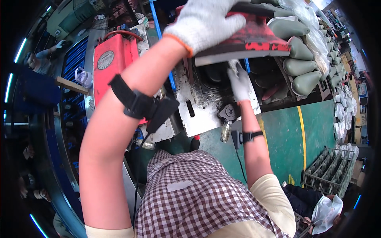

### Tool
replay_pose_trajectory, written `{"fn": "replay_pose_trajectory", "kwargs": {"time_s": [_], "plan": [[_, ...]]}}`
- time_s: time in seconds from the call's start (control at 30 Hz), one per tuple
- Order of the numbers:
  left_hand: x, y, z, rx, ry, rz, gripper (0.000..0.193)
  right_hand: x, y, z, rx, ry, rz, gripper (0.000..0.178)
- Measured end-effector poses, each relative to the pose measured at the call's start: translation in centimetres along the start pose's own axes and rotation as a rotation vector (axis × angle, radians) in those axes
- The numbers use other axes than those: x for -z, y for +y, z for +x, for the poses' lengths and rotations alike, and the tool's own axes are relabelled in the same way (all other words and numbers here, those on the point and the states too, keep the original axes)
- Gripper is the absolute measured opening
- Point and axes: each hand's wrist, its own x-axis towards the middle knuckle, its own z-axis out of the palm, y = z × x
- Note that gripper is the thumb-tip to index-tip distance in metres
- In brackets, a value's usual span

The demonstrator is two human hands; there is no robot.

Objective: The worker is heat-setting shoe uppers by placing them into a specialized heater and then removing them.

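The dark form (215,75) sits in the recess behind the pale metal plate (200,119), beneath the raised red cover (260,33). You look to be midway: the cover is up, while handling inside seems unfinished and the cover isn't lowered. Your gloved right hand (240,84) reaches in near the form; in that shadow, I can't tell whether it grips anything. Your gloved left hand (204,25) is at the cover, its grip unclear. Grey-green shoe-shaped pieces (299,68) lie to the right.

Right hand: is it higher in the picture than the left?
No; the right hand shows below the red machine part, while the left hand meets the picture's top edge.
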Motion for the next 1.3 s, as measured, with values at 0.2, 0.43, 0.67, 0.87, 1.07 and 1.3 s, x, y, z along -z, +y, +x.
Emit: {"fn": "replay_pose_trajectory", "kwargs": {"time_s": [0.2, 0.43, 0.67, 0.87, 1.07, 1.3], "plan": [[-5.8, -0.5, -6.7, -0.138, 0.125, 0.135, 0.047, 5.9, 10.4, -13.7, -0.390, 0.568, 0.272, 0.024], [-8.1, 0.8, -8.6, -0.147, -0.112, 0.320, 0.054, 2.0, 17.4, -26.6, -0.905, 0.091, 0.465, 0.017], [-6.1, 0.5, -5.0, -0.187, -0.244, 0.448, 0.061, -2.0, 17.1, -21.4, -0.454, -0.431, 0.054, 0.038], [-4.1, 0.0, 0.5, 0.116, -0.087, 0.274, 0.047, -9.5, 22.3, -19.0, -0.404, -0.452, -0.056, 0.044], [4.7, -5.3, 4.9, 0.347, 0.091, 0.390, 0.050, -14.8, 23.7, -16.6, -0.979, 0.108, 1.720, 0.045], [8.3, -5.4, 4.5, 0.360, 0.191, 0.718, 0.059, -20.0, 26.3, -14.3, -0.937, 0.046, 1.652, 0.045]]}}
